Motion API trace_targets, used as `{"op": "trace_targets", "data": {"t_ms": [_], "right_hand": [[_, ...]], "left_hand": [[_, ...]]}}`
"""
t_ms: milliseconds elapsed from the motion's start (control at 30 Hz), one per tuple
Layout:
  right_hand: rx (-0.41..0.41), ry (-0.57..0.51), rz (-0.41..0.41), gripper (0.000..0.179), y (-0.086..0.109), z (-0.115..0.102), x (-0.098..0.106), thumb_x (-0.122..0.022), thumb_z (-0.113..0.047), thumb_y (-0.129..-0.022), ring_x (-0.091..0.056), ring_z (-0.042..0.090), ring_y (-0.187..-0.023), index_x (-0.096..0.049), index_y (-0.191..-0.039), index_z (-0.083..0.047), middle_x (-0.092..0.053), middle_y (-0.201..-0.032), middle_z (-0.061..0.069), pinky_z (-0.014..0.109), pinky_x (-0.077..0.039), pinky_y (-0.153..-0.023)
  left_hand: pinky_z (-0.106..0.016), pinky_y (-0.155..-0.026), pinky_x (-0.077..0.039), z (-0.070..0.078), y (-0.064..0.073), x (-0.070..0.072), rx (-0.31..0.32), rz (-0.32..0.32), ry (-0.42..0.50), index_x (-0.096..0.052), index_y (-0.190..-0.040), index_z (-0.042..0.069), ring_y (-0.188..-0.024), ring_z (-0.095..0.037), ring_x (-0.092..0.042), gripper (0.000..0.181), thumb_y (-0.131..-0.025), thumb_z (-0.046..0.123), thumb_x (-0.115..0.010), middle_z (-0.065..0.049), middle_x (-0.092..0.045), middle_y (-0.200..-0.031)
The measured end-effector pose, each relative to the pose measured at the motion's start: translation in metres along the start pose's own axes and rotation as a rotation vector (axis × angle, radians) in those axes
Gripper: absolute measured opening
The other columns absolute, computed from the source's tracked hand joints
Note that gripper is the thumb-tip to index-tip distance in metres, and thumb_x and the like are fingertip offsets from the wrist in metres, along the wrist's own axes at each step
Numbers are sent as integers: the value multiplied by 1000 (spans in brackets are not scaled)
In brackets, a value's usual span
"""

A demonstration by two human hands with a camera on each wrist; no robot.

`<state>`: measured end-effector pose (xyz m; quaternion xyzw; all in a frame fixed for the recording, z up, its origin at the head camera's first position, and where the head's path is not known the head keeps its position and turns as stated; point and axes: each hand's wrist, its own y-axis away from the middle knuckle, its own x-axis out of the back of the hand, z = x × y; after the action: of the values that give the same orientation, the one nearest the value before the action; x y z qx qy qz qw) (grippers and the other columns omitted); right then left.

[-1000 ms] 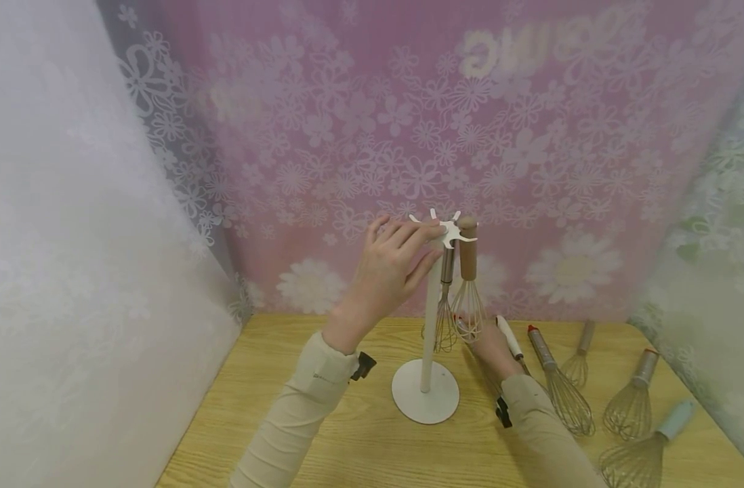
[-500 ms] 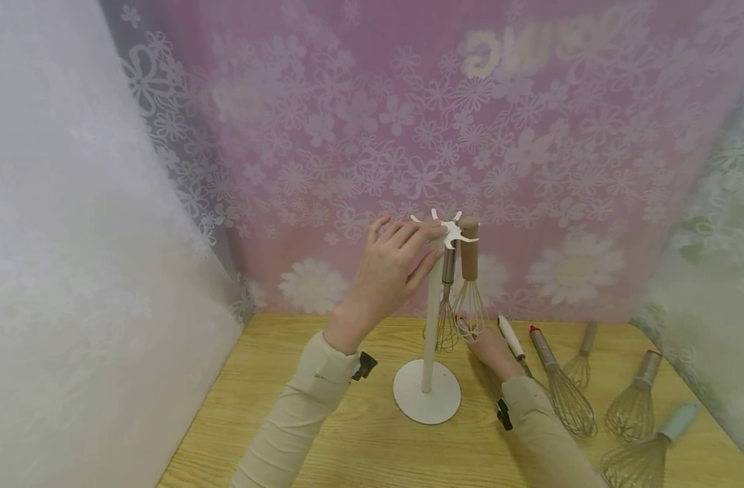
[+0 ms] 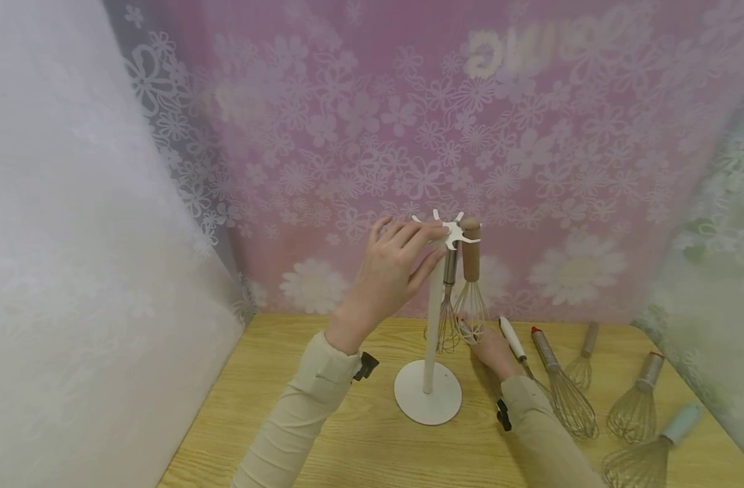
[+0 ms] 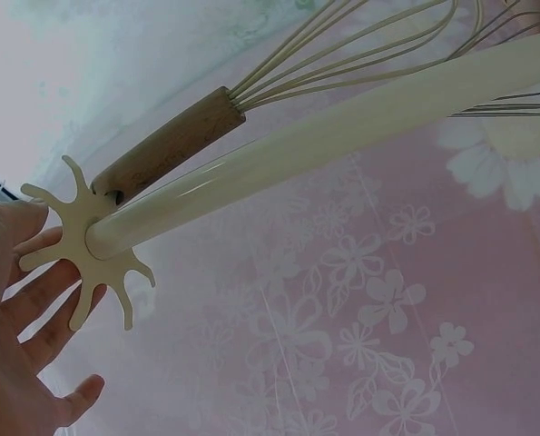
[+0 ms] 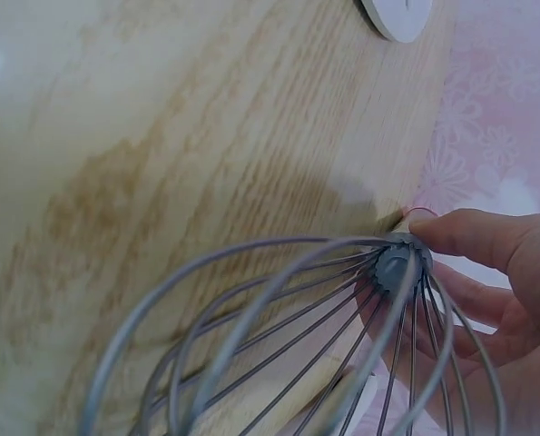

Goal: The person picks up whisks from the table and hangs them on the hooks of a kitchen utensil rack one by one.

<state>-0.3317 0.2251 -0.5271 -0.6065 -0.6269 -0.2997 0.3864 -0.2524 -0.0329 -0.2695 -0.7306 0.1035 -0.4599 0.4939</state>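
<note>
A white stand with a star-shaped hook top (image 3: 454, 234) rises from a round base (image 3: 428, 410). My left hand (image 3: 387, 271) rests its extended fingers on the hook top; in the left wrist view they spread behind the hooks. From the hooks hang a wooden-handled whisk (image 3: 471, 261) and a slimmer metal-handled whisk (image 3: 450, 268), both upright with wires down. Behind the stand to the right, my right hand (image 3: 492, 349) grips another whisk by its handle, low over the table. The right wrist view shows its wires (image 5: 242, 327) fanning toward the camera, with thumb and fingers around the handle.
Right of my right hand lie several whisks on the wooden table (image 3: 299, 420): a white-handled one (image 3: 512, 337), a red-tipped one (image 3: 555, 373), a small one (image 3: 582, 359), a grey-handled one (image 3: 639, 396) and a mint-handled one (image 3: 665, 440). Flowered curtains (image 3: 347, 135) enclose the table.
The whole head view has shifted very slightly. Both hands keep their places, the left on the hook top and the right on the whisk.
</note>
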Motion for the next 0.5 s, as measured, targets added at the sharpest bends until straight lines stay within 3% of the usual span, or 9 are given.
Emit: {"op": "trace_targets", "data": {"t_ms": [100,200,300,500], "right_hand": [[24,-1,20,30,3,1,0,-56,-22,-105,-62,35,-74,-63,-97,5,-64,-82,19,50,-51,-68],[37,0,27,15,5,2,0,-64,-9,-97,-53,25,-63,-61,-91,3,-58,-72,12,42,-46,-60],[38,14,36,16,6,2,0,-69,-4,-91,-56,26,-64,-62,-99,7,-61,-76,14,43,-48,-60],[-11,30,33,38,5,-1,3,-70,-14,-93,-65,42,-75,-61,-120,12,-68,-91,28,54,-55,-68]], "left_hand": [[-50,-116,-31,0,0,0,2,1,4,-67,-125,17,-116,-19,-62,26,-103,29,-61,0,-68,-125],[-50,-116,-31,0,-1,0,3,3,9,-67,-125,17,-116,-19,-62,26,-103,29,-62,0,-68,-125],[-50,-116,-32,0,-1,-1,5,6,15,-67,-125,17,-115,-19,-62,25,-103,29,-62,0,-69,-124],[-49,-114,-33,0,-1,-1,4,17,20,-68,-124,16,-113,-19,-63,24,-102,27,-63,0,-69,-122]]}}
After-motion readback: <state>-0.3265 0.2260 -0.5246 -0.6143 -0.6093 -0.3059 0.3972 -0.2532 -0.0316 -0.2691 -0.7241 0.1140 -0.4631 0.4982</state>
